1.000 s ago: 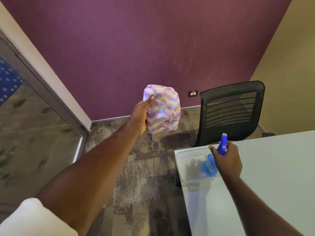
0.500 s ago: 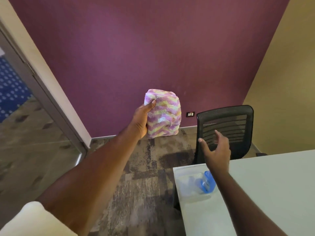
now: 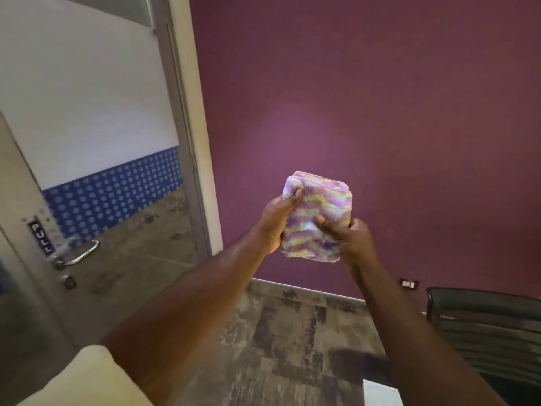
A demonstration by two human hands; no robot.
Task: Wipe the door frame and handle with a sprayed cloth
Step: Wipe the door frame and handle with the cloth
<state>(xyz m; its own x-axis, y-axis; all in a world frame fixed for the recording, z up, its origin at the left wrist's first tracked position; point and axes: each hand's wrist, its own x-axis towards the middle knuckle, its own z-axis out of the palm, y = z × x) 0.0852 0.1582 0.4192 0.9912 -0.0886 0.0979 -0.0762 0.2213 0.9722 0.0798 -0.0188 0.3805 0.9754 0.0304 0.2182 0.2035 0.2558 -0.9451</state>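
Observation:
A folded fluffy cloth, striped pink, purple and yellow, is held up in front of the purple wall. My left hand grips its left edge with the thumb pressed on top. My right hand grips its lower right corner. At the left stands the glass door with a grey metal door frame. Its silver lever handle sits low on the left, under a black "PULL" label. The spray bottle is out of view.
A black mesh office chair stands at the lower right, with a corner of the white table at the bottom edge. A wall socket sits low on the purple wall. Patterned grey carpet covers the floor.
My right hand left the spray bottle on the table and came up to grip the cloth. The view swung up and left, so the door and handle came into sight.

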